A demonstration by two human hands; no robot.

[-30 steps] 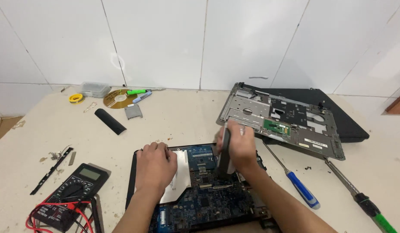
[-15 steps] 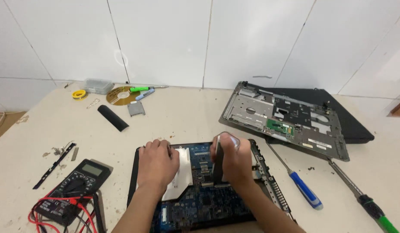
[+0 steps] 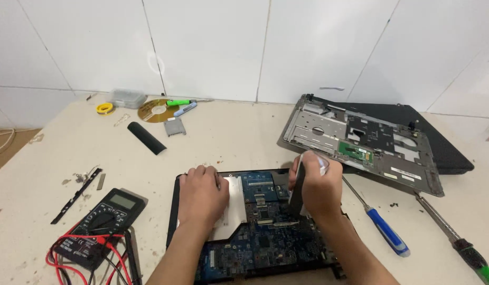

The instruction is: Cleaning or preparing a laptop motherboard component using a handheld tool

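Opened laptop base [image 3: 255,232], black frame with blue circuit board exposed, lies flat at the near edge of the cream table [image 3: 223,142]; a silver metal plate [image 3: 231,208] covers its left part.

Left hand [image 3: 202,198]: palm down, fingers spread flat, pressing on the silver plate; it holds nothing.

Right hand [image 3: 318,184]: closed around a dark upright tool [image 3: 296,187], the tip touching the board near the middle; a white piece shows at the top of the fist, kind not discernible.

Just right of the base: blue-handled screwdriver [image 3: 379,224], lying slantwise; farther right, green-handled screwdriver [image 3: 458,240], near the table's corner.

Behind the right hand: grey laptop top cover [image 3: 355,140], inner side up, tilted against a black laptop lid [image 3: 429,137].

Left near corner: black multimeter [image 3: 99,219] with red and black leads [image 3: 78,264]; a thin black strip [image 3: 75,194] beside it.

Far left by the tiled wall: disc [image 3: 157,110], black bar [image 3: 147,138], yellow tape roll [image 3: 104,108], clear small box [image 3: 127,97], green marker [image 3: 178,102].
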